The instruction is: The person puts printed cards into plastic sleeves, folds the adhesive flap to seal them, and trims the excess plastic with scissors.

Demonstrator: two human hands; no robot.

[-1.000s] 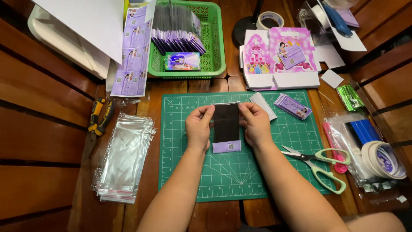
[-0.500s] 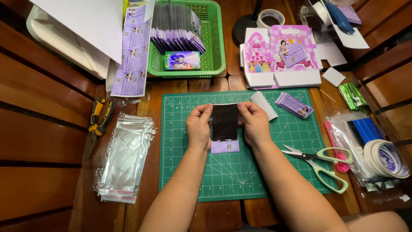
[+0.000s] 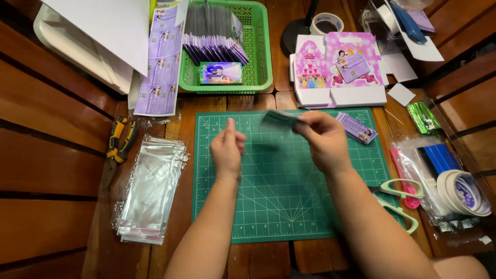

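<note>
My right hand (image 3: 324,140) holds a small dark packet (image 3: 279,119) by its right end, lifted above the green cutting mat (image 3: 289,206) and blurred by motion. My left hand (image 3: 227,148) hovers over the mat's left part, fingers together and pointing up, with nothing in it. A short way to the right of my right hand a purple printed card (image 3: 357,128) lies on the mat.
A green basket (image 3: 261,62) of purple packets stands at the back. A stack of clear bags (image 3: 151,188) lies left of the mat, a yellow cutter (image 3: 120,140) above it. Green-handled scissors (image 3: 400,199), tape rolls (image 3: 462,192) and a pink printed box (image 3: 338,70) are on the right.
Both hands held the dark packet flat on the mat. Now my left hand has let go and my right hand has lifted the packet up and away from me.
</note>
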